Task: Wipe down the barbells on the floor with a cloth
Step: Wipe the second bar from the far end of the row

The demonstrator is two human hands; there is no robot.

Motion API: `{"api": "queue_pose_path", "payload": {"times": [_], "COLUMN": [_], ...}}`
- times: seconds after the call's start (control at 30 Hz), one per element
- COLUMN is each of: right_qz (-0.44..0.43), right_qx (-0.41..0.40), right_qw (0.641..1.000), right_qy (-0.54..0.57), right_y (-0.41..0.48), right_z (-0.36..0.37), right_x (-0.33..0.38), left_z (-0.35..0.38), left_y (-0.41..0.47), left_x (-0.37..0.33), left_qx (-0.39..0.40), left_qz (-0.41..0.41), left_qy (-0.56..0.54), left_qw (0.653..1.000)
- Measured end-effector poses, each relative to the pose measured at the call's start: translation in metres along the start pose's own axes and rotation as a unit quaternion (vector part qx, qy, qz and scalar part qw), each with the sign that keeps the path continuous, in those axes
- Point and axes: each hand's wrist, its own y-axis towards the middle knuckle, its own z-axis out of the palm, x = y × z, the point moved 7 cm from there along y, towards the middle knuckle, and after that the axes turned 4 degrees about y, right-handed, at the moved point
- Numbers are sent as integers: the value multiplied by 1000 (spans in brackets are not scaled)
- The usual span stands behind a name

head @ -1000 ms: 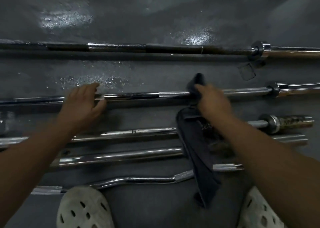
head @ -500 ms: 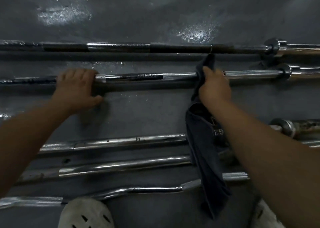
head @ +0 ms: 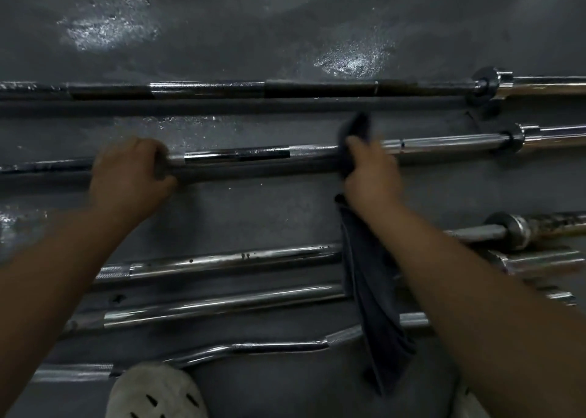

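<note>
One chrome barbell (head: 237, 154) (dark-banded, knurled) under left hand (head: 126, 176) and cloth (head: 371, 291).

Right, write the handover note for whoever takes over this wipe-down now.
Left grip holds the second chrome barbell from the far side, steadying it.
Right grip wraps the dark grey cloth round that same bar; its tail hangs down.
Done: cannot tell which bars are clean.
Left: finish this bar, then the far dark-banded barbell and the near chrome bars as needed.
</note>
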Motion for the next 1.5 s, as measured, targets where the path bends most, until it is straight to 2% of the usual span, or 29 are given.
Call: {"api": "queue_pose_path", "payload": {"times": [0.07,0.1,0.2,0.23,0.27,0.37,0.43,0.47,0.53,0.57,0.6,0.67,0.73,0.8,0.87,0.93,0.97,1.03,1.13,1.2,1.27,1.3,1.4,1.43,1.5], "right_qz": [-81,-84,64,88,72,-51,-85,-57,67,118,132,87,-20,-89,-35,52,67,50,-57,-102,-111,-95,55,79,62], "right_qx": [56,62,1,-4,8,77,89,79,20,-11,-27,-11,38,84,97,51,33,25,48,77,101,99,46,39,59], "right_qw": [995,995,998,996,997,996,992,995,997,993,990,996,999,992,994,997,996,996,993,988,982,981,988,988,993], "right_qy": [0,-4,9,8,-1,10,-12,-18,-23,-24,-32,-28,-15,-25,-28,-31,-45,-66,-88,-84,-117,-137,-139,-130,-82], "right_y": [-15,-13,1,-5,-14,-43,-43,-35,-25,-29,-35,-50,-65,-67,-53,-52,-58,-72,-85,-74,-63,-56,-44,-45,-50], "right_z": [16,13,-13,-12,-4,19,9,-1,-28,-37,-35,-12,8,12,-1,-16,-16,-1,18,16,7,-1,-34,-34,-18], "right_x": [20,11,-49,-50,-35,18,8,-15,-76,-92,-92,-53,-2,6,-38,-78,-76,-40,21,22,-6,-26,-83,-82,-45], "left_z": [-2,-3,2,6,10,14,14,13,13,12,11,12,18,25,28,31,33,39,42,42,42,39,32,30,31], "left_y": [-13,-19,-38,-46,-53,-67,-76,-80,-88,-88,-85,-78,-72,-74,-86,-105,-115,-125,-117,-110,-97,-90,-70,-69,-76], "left_x": [0,-1,-6,-10,-13,-18,-18,-17,-16,-15,-13,-14,-15,-14,-14,-17,-19,-23,-18,-15,-14,-11,-5,-8,-19], "left_qx": [-20,-24,-18,-11,-6,-15,-22,-23,-21,-21,-20,-12,4,26,29,19,18,26,43,51,67,72,72,64,42], "left_qz": [1,4,10,11,2,-26,-16,-5,13,6,-7,-13,4,3,-6,-2,4,11,12,22,35,35,34,37,42], "left_qy": [0,2,14,23,27,7,-14,-25,-39,-42,-44,-31,-2,-4,-13,-12,-9,-16,3,20,8,-4,-18,-14,-10], "left_qw": [1000,1000,1000,1000,1000,1000,1000,999,999,999,999,999,1000,1000,999,1000,1000,999,999,998,997,997,997,997,998]}}
